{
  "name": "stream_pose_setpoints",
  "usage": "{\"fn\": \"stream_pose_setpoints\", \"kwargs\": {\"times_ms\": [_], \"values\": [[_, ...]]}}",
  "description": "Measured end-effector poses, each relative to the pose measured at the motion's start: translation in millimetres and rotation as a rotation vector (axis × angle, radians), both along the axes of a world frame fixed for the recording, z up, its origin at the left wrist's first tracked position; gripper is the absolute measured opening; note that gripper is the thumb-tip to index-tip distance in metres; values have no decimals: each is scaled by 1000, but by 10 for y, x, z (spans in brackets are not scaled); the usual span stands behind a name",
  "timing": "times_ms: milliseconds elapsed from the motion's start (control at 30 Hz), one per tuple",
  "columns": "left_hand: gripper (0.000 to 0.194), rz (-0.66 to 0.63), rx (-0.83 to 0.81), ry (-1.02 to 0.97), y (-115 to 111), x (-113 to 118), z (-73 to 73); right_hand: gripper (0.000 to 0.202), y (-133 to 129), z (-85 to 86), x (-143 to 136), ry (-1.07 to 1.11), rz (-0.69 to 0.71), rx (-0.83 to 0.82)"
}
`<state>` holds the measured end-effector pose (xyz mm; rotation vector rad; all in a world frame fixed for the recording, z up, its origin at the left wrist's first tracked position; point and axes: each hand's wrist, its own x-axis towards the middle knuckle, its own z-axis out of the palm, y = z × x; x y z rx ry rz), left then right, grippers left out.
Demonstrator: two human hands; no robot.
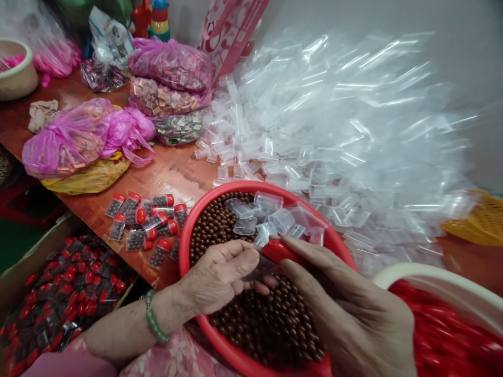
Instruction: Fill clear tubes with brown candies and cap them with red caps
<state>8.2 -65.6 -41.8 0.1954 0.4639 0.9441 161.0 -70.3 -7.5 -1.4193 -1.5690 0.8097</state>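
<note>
Red-brown desk (173,170) against a pale wall (301,15), crowded. Red basin (251,186) at the near edge, directly below both hands, probably so that any spilled brown beads (214,225) drop back in. Left hand (220,275): fingers clamped on a clear container (262,268) above the beads; contents hard to make out. Right hand (349,293): fingers together on a red cap (280,251) at the container's end, the left grip likely steadying it against that push. Cannot tell whether the cap is fully seated. Loose containers (269,201) lie on the beads at the basin's far side, presumably for short reach; cream tub (416,269) of spare caps (440,324) beside the right hand, likely for the same reason. Capped containers (155,221) clustered left of the basin; more in a box (23,262) below the desk edge. Beyond: a large heap of clear pieces (334,131), blurred higher up, hemming in the basin's far side; stacked pink bags (171,68), a purple bag (70,136) over a yellow one. Right hand hides part of the basin rim; left forearm crosses its near-left side.
</note>
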Motion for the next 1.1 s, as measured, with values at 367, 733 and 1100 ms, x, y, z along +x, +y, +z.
{"fn": "stream_pose_setpoints", "kwargs": {"times_ms": [367,733,1100], "values": [[49,-22,17,55,-21,12,-20,19,-37,-107,-100,143,-80,6],[53,-4,101,282,-28,16,-34,27,-39,-110,42,-225,188,236],[51,-65,214,264,12,15,-40,61,42,-165,26,-887,248,655]]}}
